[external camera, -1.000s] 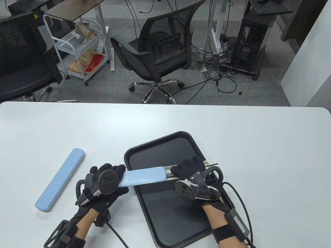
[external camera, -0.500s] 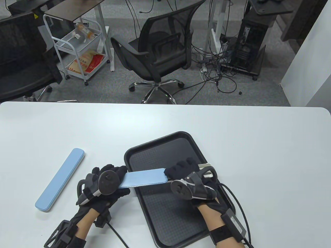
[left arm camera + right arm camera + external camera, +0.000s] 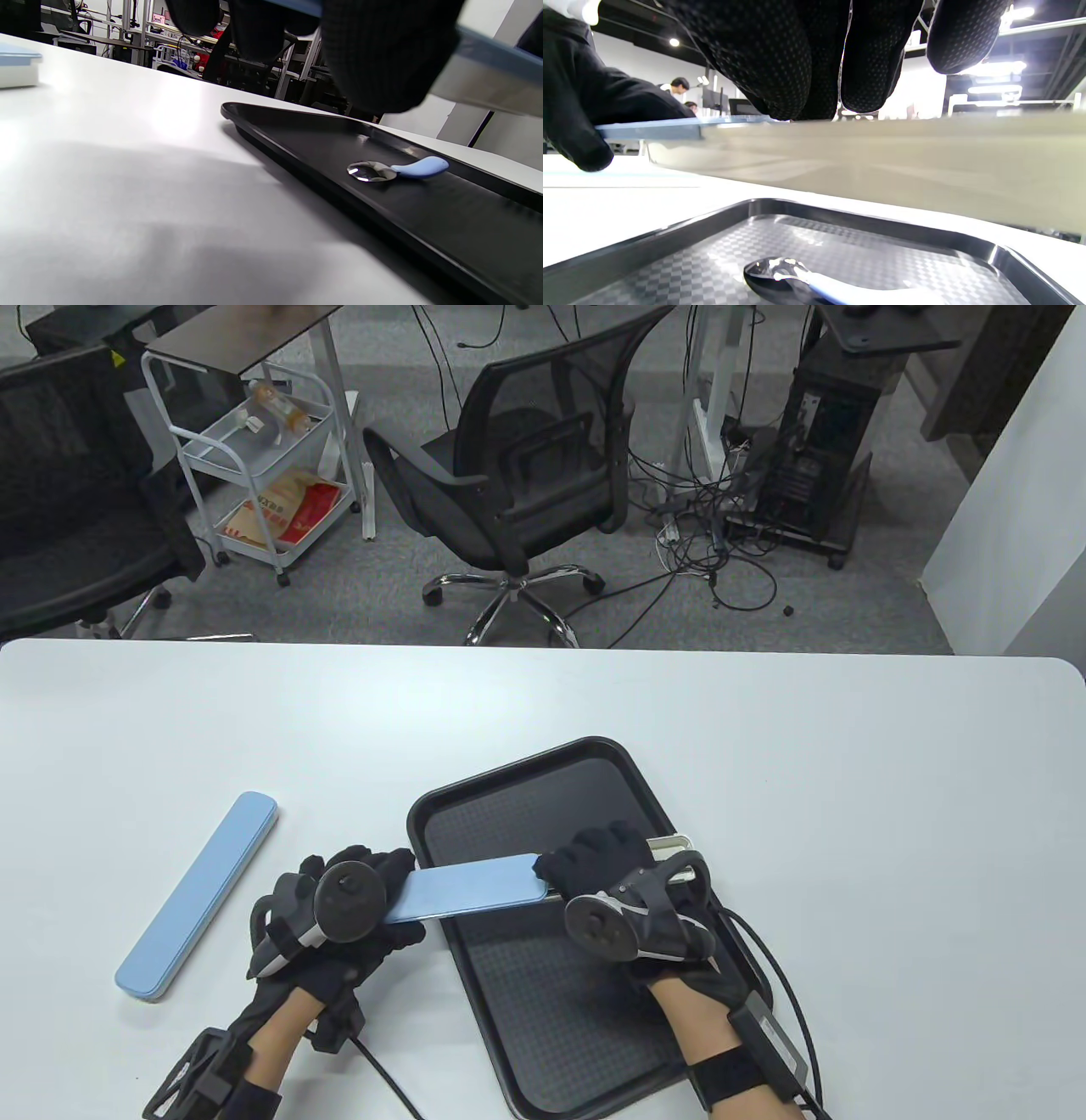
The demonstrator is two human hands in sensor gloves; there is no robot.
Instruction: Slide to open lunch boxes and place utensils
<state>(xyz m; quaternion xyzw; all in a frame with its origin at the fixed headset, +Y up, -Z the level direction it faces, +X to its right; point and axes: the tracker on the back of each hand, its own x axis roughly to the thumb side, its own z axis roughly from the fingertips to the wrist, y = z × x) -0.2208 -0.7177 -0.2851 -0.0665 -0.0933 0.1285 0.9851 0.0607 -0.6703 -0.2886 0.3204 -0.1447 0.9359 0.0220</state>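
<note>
Since 1 second earlier my right hand (image 3: 598, 861) slid leftward; both grips held the lunch box (image 3: 471, 884) above the tray (image 3: 543, 780); tilting risked spilling utensils.

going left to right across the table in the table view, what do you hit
closed blue case → left hand → blue lid → right hand, over the black tray

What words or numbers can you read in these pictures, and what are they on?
None can be read for sure.
Red and white bag on the cart: print too small.
Yellow sticker on the black case: too small.
Power brick by the right wrist: label blurred.
Blue boxes: no writing.
</note>
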